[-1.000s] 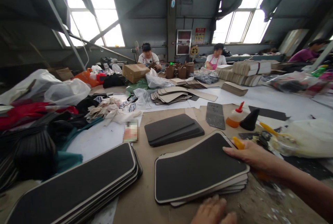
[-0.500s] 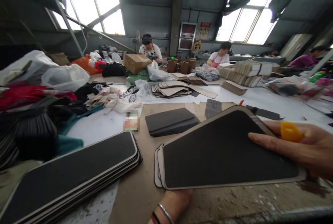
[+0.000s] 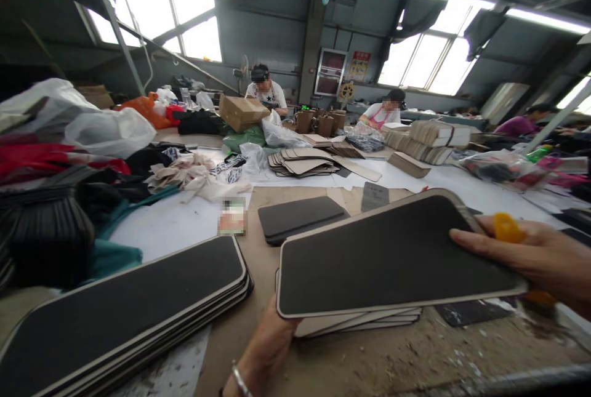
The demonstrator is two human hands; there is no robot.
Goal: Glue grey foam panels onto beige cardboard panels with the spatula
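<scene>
A flat black panel (image 3: 369, 261) with rounded corners and a pale border is held tilted above the table. Its right end is gripped by my right hand (image 3: 530, 246), thumb on the black face and fingers behind; an orange band (image 3: 508, 227) sits on one finger. At the lower left corner, my left hand (image 3: 272, 326) holds the panel from below, its fingers mostly hidden. Pale-sided panels (image 3: 360, 323) lie fanned out under the held one. A neat stack of similar black panels (image 3: 133, 308) rests to the left.
Small dark panels (image 3: 302, 215) lie on brown board (image 3: 240, 335) beyond my hands. A dark marked card (image 3: 375, 196) is behind them. Cloth scraps (image 3: 194, 175) and plastic bags are heaped left. Stacked pale pieces (image 3: 305, 162) lie farther back. Several people work across the table.
My left hand has moved left and up to the held panel's lower left corner. The panel has tipped flatter, and fanned pieces now show below it. The view has shifted slightly.
</scene>
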